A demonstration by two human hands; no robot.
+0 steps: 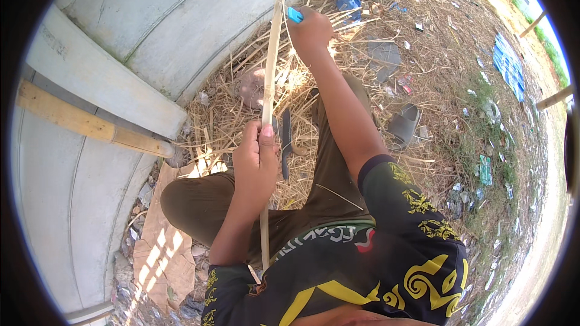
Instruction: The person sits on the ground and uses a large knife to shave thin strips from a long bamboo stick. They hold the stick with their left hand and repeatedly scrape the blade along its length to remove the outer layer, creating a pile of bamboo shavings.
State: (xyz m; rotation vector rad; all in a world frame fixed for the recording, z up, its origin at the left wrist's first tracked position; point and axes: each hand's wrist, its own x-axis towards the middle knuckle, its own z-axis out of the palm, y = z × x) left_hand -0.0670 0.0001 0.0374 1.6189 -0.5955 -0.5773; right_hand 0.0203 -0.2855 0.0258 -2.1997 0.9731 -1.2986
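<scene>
My left hand (255, 157) grips a long thin bamboo strip (270, 66) near its middle; the strip runs from beside my lap up and away. My right hand (311, 29) is closed on a tool with a blue handle (294, 14), held against the strip near its far end. A thin shaving curls off the strip next to that hand. I sit with my knees bent in brown trousers, wearing a dark shirt with yellow patterns.
Dry bamboo shavings and straw (223, 115) cover the ground at my feet. Large grey concrete pipes (163, 18) stand on the left, with a thick bamboo pole (78, 119) lying against them. A grey sandal (403, 124), litter and blue sheeting (509, 66) lie to the right.
</scene>
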